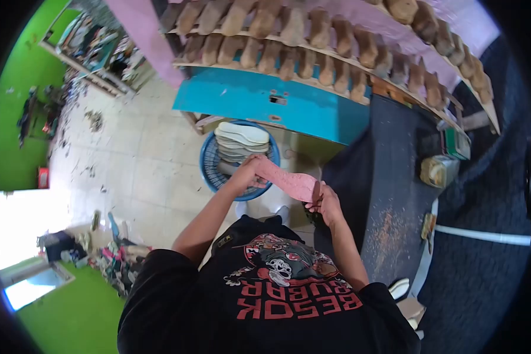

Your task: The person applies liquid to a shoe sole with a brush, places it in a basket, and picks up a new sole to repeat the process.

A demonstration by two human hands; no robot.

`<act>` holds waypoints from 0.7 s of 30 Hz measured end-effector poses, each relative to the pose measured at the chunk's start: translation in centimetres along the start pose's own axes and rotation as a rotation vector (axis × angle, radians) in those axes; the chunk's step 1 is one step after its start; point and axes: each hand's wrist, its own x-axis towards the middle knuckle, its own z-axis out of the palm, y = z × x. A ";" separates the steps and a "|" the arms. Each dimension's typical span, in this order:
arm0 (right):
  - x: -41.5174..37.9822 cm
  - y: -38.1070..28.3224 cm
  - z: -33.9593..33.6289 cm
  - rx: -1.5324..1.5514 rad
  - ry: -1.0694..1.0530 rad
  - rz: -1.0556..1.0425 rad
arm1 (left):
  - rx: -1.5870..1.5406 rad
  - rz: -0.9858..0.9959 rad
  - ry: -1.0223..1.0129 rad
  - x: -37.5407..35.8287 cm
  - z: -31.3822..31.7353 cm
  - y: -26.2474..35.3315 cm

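Note:
A pink, sole-shaped piece (289,182) is held in the air between both hands, in front of the body. My left hand (249,175) is closed on its narrower end, at the left. At the right, my right hand (325,205) grips the wider end, close to a dark edge or object that I cannot make out. Below the piece and to the left, a blue round basket (206,171) stands on the tiled floor. Stacked pale soles (242,134) lie in it, close beyond my left hand.
Shelves (330,53) with rows of shoe lasts run above a turquoise panel (230,94). At the right, a dark bench (395,177) bears shavings, a jar (439,171) and a brush (429,226). Piled scraps (121,259) lie at the lower left.

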 end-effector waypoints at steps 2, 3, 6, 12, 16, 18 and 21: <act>2.9 1.4 -0.5 -0.029 -0.111 0.018 | -0.078 -0.010 0.103 -1.3 -1.1 -2.4; 4.0 2.3 -0.6 -0.056 -0.179 0.022 | -0.071 -0.028 0.134 -2.0 -1.8 -3.6; 5.8 3.6 0.1 -0.122 -0.205 0.061 | -0.151 -0.092 0.198 -3.8 -2.9 -7.0; 6.9 4.8 2.2 -0.250 -0.353 0.086 | -0.208 0.021 0.373 -7.3 -3.6 -10.1; 6.8 4.1 3.5 -0.330 -0.370 -0.064 | -0.260 0.021 0.327 -6.2 -5.1 -10.6; 7.0 3.6 4.2 -0.323 -0.331 -0.101 | -0.268 -0.007 0.268 -5.3 -6.3 -9.4; 7.1 4.2 5.5 -0.301 -0.211 -0.143 | -0.190 0.032 0.168 -2.6 -8.9 -8.0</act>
